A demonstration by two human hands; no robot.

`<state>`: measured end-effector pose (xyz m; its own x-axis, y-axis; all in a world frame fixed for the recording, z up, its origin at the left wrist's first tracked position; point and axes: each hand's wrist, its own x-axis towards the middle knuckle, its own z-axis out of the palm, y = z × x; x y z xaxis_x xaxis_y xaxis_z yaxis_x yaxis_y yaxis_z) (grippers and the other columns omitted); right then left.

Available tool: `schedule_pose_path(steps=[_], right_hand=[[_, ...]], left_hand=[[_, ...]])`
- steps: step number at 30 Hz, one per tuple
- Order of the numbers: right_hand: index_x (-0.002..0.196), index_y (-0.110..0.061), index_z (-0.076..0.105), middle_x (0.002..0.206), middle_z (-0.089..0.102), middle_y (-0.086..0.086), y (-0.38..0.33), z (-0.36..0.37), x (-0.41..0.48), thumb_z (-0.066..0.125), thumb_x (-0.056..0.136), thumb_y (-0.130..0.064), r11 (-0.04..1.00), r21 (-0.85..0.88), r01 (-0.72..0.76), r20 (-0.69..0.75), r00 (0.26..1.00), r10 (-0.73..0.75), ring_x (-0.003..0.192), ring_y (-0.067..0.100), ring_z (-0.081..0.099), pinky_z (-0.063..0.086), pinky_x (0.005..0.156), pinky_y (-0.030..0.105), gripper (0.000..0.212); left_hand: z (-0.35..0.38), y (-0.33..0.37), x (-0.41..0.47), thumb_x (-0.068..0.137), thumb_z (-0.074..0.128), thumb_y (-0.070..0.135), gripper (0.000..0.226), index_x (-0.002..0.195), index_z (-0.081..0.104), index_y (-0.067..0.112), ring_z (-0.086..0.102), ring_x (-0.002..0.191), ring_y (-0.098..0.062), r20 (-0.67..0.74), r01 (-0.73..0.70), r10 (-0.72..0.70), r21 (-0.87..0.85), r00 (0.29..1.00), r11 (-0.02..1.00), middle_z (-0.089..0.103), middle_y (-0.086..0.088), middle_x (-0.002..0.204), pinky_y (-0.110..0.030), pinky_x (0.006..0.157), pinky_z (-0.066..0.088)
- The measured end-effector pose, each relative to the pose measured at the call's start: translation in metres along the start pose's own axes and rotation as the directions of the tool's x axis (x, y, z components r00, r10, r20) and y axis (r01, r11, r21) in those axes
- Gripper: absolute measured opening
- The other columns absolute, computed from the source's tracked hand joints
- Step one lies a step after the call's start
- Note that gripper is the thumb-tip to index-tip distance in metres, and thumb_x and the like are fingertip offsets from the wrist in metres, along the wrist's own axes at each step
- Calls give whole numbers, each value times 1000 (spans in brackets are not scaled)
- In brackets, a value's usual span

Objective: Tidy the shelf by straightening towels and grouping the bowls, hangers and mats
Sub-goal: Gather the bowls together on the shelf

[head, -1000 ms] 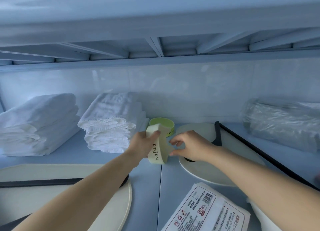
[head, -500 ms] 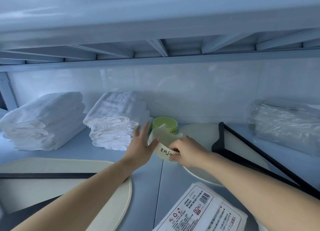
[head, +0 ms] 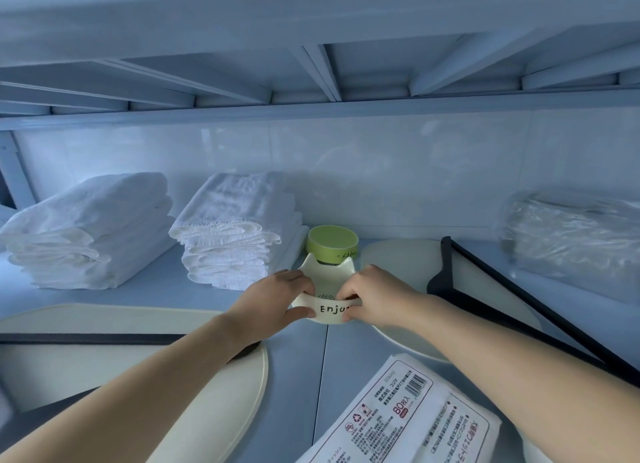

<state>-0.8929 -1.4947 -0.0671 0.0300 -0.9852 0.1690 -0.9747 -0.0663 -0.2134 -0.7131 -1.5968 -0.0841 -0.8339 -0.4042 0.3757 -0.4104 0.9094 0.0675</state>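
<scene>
Left hand point(head: 277, 299) and right hand point(head: 375, 298) — each grip curled round the cream bowl point(head: 327, 280) — hold it low at the shelf point(head: 156, 289), just before the green bowl point(head: 332, 244); towels point(head: 239, 234) look stacked, hanger point(head: 440, 282) and mats point(head: 221, 410) not yet grouped.

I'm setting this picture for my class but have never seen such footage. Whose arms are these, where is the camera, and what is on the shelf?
No machine here: a person wears a wide-angle camera on the head, looking down at their bare arms. The left hand and the right hand both grip a cream cat-eared bowl, in front of a round green bowl. On the pale blue shelf lie two stacks of folded white towels at left, a black hanger over a cream oval mat at right, and a printed white packet nearest the camera.
</scene>
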Motion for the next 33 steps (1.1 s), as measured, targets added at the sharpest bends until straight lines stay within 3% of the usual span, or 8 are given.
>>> schedule_pose_path(steps=[7, 11, 14, 19, 24, 29, 33], right_hand=[[91, -21, 74, 81, 70, -7, -1, -9, -2, 82, 68, -27, 988, 155, -22, 51, 999, 14, 69, 3, 57, 43, 65, 15, 26], [84, -23, 73, 74, 68, -13, 7, -19, 5, 82, 67, -36, 959, 275, -72, -58, 994, 91, 68, -4, 60, 48, 71, 17, 22], [90, -25, 72, 84, 70, -9, 21, -20, 15, 77, 74, -35, 968, 239, -79, -136, 984, 114, 80, 6, 64, 52, 79, 24, 20], [100, -17, 70, 101, 69, -2, 40, -11, 37, 72, 80, -28, 978, 171, -121, -261, 951, 164, 89, 10, 60, 44, 78, 21, 23], [107, -16, 67, 107, 66, 0, 53, -6, 57, 71, 81, -27, 984, 91, -151, -334, 926, 173, 96, 15, 58, 41, 80, 23, 28], [110, -13, 66, 113, 66, 4, 71, -1, 77, 67, 84, -20, 982, 49, -181, -302, 935, 187, 103, 21, 59, 42, 85, 25, 27], [118, -13, 63, 122, 62, 7, 84, 7, 90, 61, 88, -14, 978, 49, -205, -231, 950, 211, 113, 23, 56, 39, 93, 25, 29]], left_hand=[[9, 9, -7, 87, 57, 37, 21, 107, 56, 29, 51, 99, -7, 103, -11, 9, 12, 995, 1000, 54, 15, 106, -26, 82, 44], [8, 11, -3, 83, 58, 45, 21, 97, 63, 31, 56, 93, -3, 104, 7, 5, -121, 995, 993, 62, 15, 99, -23, 82, 46], [7, 15, 6, 81, 51, 58, 32, 83, 66, 30, 60, 81, -4, 22, 91, -88, -230, 996, 969, 65, 12, 86, -25, 72, 48], [13, 18, 20, 88, 53, 39, 17, 90, 66, 28, 58, 88, -11, -115, 188, -212, -191, 971, 963, 61, 13, 95, -30, 73, 50], [12, 14, 21, 87, 51, 36, 13, 90, 64, 32, 50, 76, -6, -159, 196, -221, -161, 962, 967, 58, 15, 94, -23, 61, 39], [27, 20, 7, 83, 38, 50, 36, 91, 65, 28, 57, 84, -8, -192, 135, -186, -254, 964, 958, 56, 17, 85, -28, 67, 49], [31, 16, 2, 80, 23, 57, 52, 95, 63, 28, 55, 90, -11, -248, 101, -150, -201, 957, 974, 61, 13, 94, -23, 64, 42]])
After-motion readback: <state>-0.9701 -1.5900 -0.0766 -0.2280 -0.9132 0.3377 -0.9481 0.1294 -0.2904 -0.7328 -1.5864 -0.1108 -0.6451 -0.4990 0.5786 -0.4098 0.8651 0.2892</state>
